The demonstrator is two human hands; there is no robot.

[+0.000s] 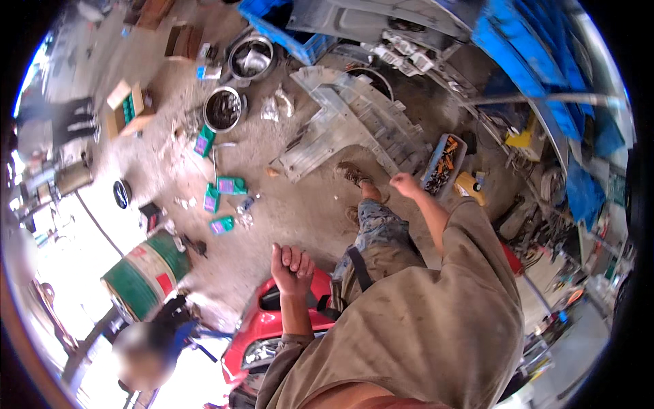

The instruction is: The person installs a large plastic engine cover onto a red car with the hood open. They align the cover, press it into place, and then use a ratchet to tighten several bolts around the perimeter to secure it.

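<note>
My left hand (293,270) is raised in front of me, its fingers curled into a loose fist with nothing visible in them. Below it is a red vehicle body (266,317) with a headlight. Out to the right, my right hand (407,185) is closed too, and nothing shows in its fingers. It is nearest to a plastic bin (444,163) of small orange and dark pieces and to a yellow jug (470,187) on the floor. Large grey metal panels (354,119) lie flat just beyond my shoe (352,173).
Several green bottles (231,185) lie on the floor at left, near round metal basins (225,109) and a cardboard box (128,109). A green and white drum (148,275) stands at lower left, beside another person (146,354). Blue crates (518,54) and scrap line the right side.
</note>
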